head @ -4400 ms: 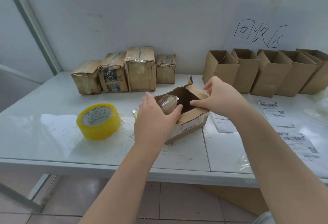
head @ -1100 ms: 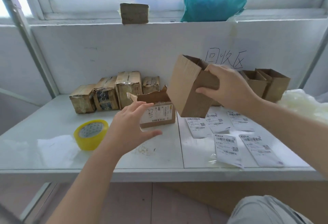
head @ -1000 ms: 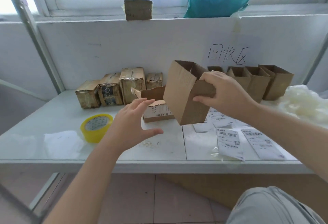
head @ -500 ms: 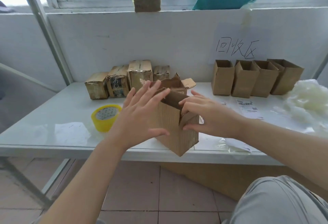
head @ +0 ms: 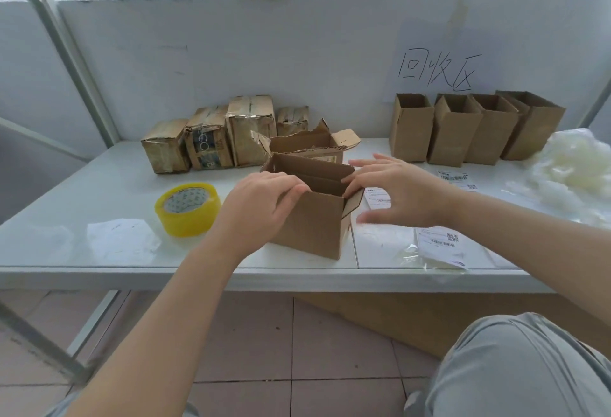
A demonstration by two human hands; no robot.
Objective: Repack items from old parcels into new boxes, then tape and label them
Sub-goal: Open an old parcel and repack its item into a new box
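Box of plain brown cardboard [head: 317, 225], held tilted at the table's front edge half a second earlier, now stands upright on the white table [head: 109, 185], open-topped, its floor hidden. Left hand [head: 261, 205] curls its fingers over the near rim; right hand [head: 403, 192], fingers spread, touches the right flap. Torn old parcel [head: 307, 145] stands directly behind, contents hidden.

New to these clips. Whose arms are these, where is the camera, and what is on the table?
No machine here: a person wears a camera on the head, looking down at their own bare arms. The left hand grips the top edge of an open new box standing on the white table; the right hand, fingers straight, touches its right side. Just behind sits a torn-open old parcel; at the back, sealed old parcels and four empty boxes. Nearby lie yellow tape and shipping labels.
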